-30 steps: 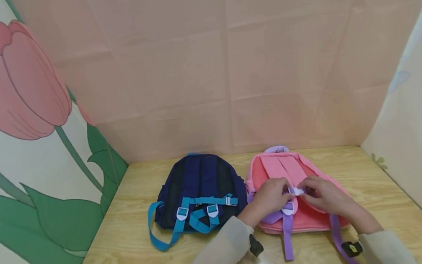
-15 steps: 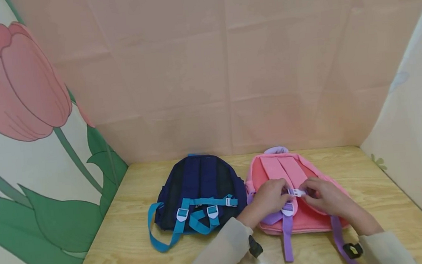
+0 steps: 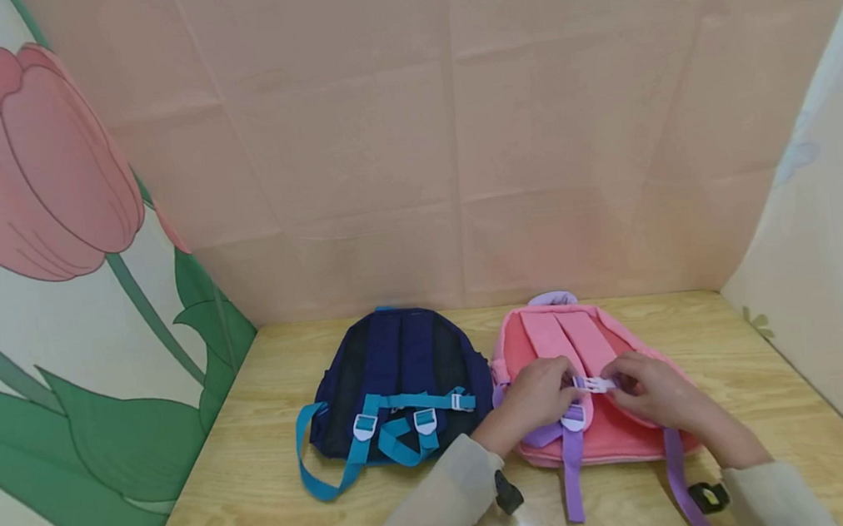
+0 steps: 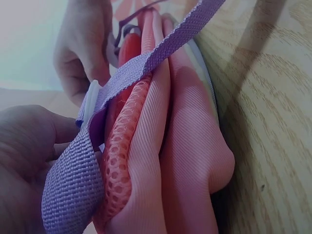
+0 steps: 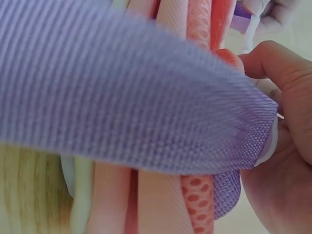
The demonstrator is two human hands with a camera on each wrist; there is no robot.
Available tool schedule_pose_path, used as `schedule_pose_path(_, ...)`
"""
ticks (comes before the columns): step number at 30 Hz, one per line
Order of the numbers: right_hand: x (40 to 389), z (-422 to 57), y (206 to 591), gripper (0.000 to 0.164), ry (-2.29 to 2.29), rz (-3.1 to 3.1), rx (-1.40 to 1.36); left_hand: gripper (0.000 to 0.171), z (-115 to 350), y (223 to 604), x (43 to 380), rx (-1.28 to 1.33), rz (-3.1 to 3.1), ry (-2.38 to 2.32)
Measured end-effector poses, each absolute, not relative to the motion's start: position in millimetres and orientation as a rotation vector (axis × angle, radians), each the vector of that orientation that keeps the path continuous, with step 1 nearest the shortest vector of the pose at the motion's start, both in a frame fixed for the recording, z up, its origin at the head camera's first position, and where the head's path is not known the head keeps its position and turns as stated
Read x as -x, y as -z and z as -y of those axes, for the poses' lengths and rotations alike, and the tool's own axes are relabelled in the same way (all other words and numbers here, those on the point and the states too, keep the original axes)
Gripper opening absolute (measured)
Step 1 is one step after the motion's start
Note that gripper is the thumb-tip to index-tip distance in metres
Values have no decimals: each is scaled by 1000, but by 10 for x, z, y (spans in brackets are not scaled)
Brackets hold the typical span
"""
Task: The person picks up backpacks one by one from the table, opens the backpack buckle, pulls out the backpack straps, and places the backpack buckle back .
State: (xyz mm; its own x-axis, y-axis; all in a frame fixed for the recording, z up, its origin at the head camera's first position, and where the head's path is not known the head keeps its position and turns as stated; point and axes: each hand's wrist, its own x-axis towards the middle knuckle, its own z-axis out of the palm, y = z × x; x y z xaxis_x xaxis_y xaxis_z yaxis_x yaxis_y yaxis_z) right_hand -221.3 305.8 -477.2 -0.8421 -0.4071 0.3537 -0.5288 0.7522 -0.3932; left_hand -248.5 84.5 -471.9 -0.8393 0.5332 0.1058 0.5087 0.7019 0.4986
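Note:
The pink backpack lies on the table with its shoulder straps facing up. Over its back, my left hand and right hand pinch the two ends of a white side-release buckle. Its prongs show between my fingertips, but whether the halves are fully apart I cannot tell. Purple webbing runs to the buckle and crosses the left wrist view. In the right wrist view, a broad purple strap covers much of the bag, and my right thumb and fingers bend near its looped end.
A navy backpack with blue straps lies just left of the pink one, nearly touching it. Purple strap tails hang onto the wooden table. A pink-brown backdrop rises behind, with flower-printed panels at both sides.
My right hand has shifted slightly to the right, and more of the white buckle's prongs shows between my hands. My left hand and both backpacks stay nearly in place.

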Motion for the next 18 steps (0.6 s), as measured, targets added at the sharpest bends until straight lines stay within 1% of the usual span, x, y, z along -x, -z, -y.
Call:
schedule_pose_path(7, 2209, -3063, 4740, 22, -731, 2773, -704, 14, -838, 4715, 2470, -824, -2823, -869)
schedule_pose_path(18, 2223, -3065, 4752, 20, -689, 2752, -849, 13, -808, 4712, 2462, -815, -2806, -934)
